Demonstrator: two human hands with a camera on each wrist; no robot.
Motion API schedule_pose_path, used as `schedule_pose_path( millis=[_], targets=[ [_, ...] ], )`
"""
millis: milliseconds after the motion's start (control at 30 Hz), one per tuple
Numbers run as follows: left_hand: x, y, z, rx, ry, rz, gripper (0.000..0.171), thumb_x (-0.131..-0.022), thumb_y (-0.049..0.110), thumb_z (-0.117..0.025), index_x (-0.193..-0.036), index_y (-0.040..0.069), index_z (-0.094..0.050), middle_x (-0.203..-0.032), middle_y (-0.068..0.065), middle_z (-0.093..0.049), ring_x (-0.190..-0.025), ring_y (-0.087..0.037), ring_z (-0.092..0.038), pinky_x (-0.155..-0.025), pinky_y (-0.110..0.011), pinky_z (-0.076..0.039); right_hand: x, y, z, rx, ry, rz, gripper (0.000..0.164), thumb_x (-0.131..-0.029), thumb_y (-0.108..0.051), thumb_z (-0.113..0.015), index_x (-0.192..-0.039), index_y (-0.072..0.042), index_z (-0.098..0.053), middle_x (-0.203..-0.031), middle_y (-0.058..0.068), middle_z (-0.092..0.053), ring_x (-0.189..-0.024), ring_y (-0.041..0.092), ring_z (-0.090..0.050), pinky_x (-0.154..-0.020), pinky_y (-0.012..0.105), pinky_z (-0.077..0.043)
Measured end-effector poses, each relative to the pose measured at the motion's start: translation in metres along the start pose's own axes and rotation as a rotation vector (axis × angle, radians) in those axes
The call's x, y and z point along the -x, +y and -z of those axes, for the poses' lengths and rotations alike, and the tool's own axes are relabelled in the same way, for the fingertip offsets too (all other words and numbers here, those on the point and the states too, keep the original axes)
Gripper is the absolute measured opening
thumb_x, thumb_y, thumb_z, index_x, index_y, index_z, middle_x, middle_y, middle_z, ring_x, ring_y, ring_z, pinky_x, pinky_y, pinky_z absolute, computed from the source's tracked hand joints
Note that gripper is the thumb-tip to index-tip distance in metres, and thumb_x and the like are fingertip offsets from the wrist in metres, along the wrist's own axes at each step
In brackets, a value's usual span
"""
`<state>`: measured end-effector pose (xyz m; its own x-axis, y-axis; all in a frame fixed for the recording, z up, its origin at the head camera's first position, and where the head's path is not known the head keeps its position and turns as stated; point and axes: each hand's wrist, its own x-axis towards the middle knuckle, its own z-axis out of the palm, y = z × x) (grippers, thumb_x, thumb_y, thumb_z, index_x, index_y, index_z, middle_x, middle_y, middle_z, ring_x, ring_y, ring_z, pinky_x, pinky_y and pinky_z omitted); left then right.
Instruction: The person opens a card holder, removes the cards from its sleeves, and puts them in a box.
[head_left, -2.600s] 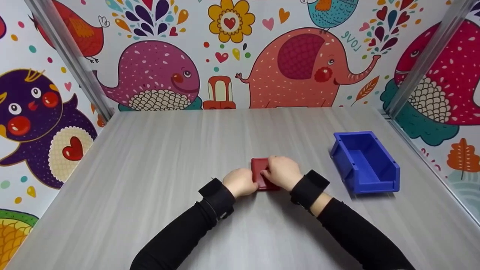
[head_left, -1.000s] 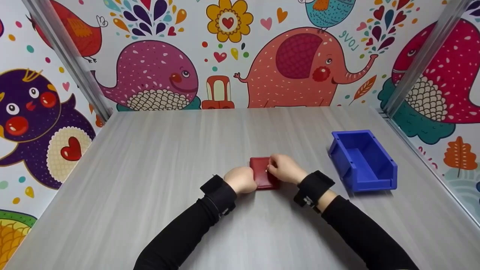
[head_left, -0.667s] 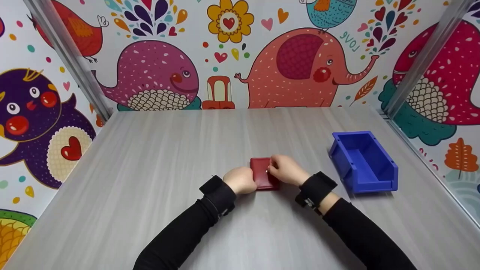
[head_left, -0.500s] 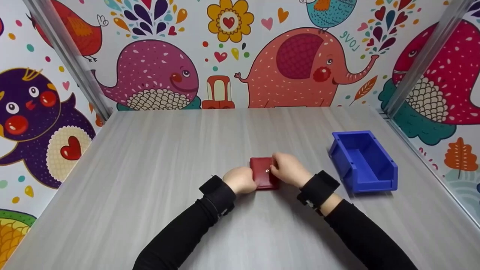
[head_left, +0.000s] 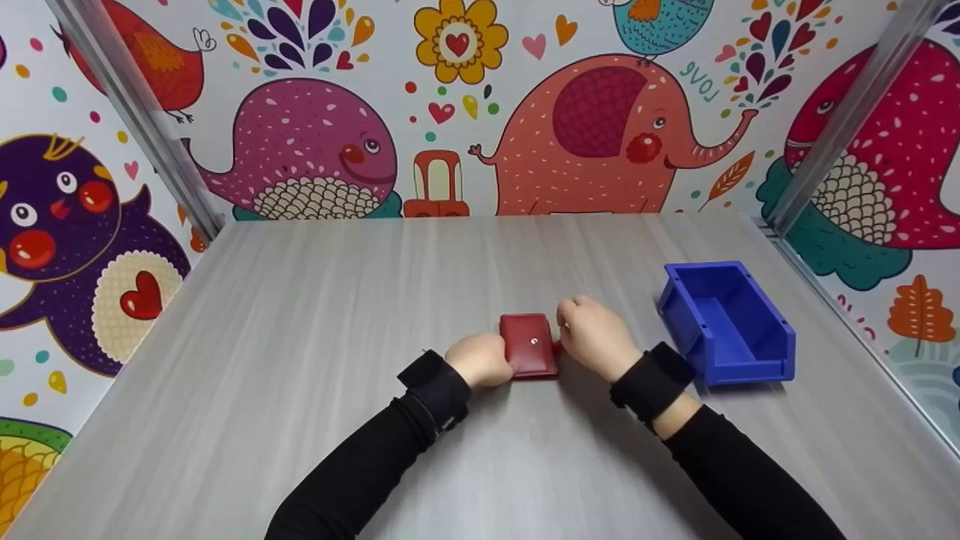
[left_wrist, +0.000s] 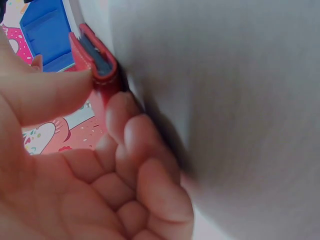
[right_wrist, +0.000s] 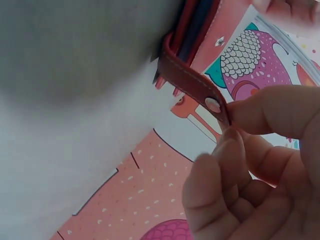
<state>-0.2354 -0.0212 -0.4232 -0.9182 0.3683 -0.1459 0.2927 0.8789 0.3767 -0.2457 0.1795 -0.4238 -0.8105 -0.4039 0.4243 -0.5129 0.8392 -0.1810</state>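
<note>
A small red leather wallet [head_left: 525, 349] lies on the table, a metal snap stud [head_left: 534, 341] showing on its upper face. My left hand [head_left: 478, 360] pinches its left edge, thumb on top and curled fingers beneath, as the left wrist view shows with the wallet's folded spine [left_wrist: 106, 70]. To the right of the wallet, my right hand [head_left: 598, 335] pinches the end of its closure strap [right_wrist: 192, 82] between thumb and finger. This strap is unfastened and pulled out from the wallet's side, with a round snap cap [right_wrist: 212, 104] near its tip.
A blue plastic bin [head_left: 727, 322] with a low front stands on the right side of the table [head_left: 322, 300]. Cartoon-printed panels [head_left: 442, 112] close off the back and sides, with metal posts [head_left: 142, 112] at the corners.
My right hand has pulled the strap off the wallet's face and moved right, uncovering the stud. My left hand keeps its hold on the left edge, and the wallet stays in place.
</note>
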Motion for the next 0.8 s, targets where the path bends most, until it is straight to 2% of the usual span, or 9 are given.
schedule_pose_path(
  millis=[267, 533, 800],
  targets=[
    [-0.001, 0.0, 0.0, 0.014, 0.001, 0.006, 0.021, -0.088, 0.023, -0.063, -0.072, 0.01, -0.059, -0.076, -0.004, -0.062, -0.064, -0.019, -0.051, -0.065, -0.039, -0.048, 0.005, 0.006, 0.0, 0.03, 0.032, 0.046, 0.022, -0.075, 0.006, -0.071, -0.069, -0.006, -0.053, -0.069, 0.007, -0.049, -0.06, 0.027, -0.052, -0.053, 0.043, -0.044],
    [-0.001, 0.0, 0.0, 0.011, 0.003, 0.012, 0.023, -0.089, 0.027, -0.064, -0.075, 0.009, -0.062, -0.079, -0.005, -0.064, -0.065, -0.019, -0.052, -0.067, -0.04, -0.049, 0.008, 0.01, -0.004, 0.071, 0.039, 0.07, 0.021, -0.073, 0.007, -0.071, -0.067, -0.005, -0.055, -0.067, 0.008, -0.049, -0.058, 0.029, -0.052, -0.052, 0.043, -0.044],
    [-0.001, 0.0, 0.0, 0.009, -0.005, 0.021, 0.023, -0.089, 0.027, -0.064, -0.075, 0.009, -0.062, -0.078, -0.005, -0.063, -0.065, -0.019, -0.052, -0.066, -0.04, -0.049, 0.011, 0.011, -0.008, 0.146, 0.005, 0.039, 0.019, -0.073, 0.004, -0.072, -0.068, -0.004, -0.056, -0.067, 0.011, -0.052, -0.059, 0.033, -0.054, -0.052, 0.045, -0.046]
  ],
)
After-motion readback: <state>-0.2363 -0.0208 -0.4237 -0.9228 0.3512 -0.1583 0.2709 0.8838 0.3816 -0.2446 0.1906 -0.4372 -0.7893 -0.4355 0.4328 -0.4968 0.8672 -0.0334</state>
